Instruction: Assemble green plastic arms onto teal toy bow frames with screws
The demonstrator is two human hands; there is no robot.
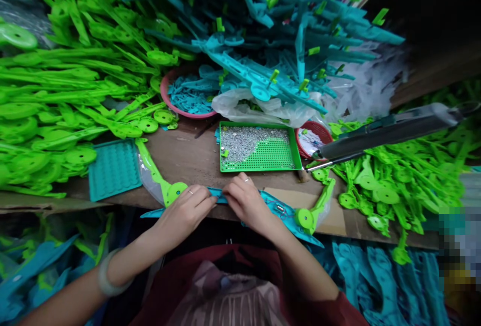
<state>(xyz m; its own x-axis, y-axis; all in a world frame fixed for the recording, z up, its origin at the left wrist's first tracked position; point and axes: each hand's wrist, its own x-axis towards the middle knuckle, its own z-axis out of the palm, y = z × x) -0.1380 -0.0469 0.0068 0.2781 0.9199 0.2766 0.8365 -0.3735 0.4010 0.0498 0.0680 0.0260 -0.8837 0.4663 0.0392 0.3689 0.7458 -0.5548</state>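
A long blue plastic body part [276,206] lies along the table's front edge, with a lime-green arm piece [173,192] at its left end and another green arm piece [306,220] at its right. My left hand [195,203] pinches the blue part near its middle, fingers closed. Close beside it, my right hand [242,198] has its fingertips pressed together on the same part; any small piece between them is hidden. Just beyond my hands stands a green perforated tray [272,155] with many small silver screws [238,140] heaped toward its left and back.
Green plastic parts [67,85] pile up at left and more [398,171] at right. Blue parts [263,40] tower at the back. A pink bowl [164,90], a red basket [299,143], a teal tray [112,171] and a hanging screwdriver-like tool [391,128] surround the work area.
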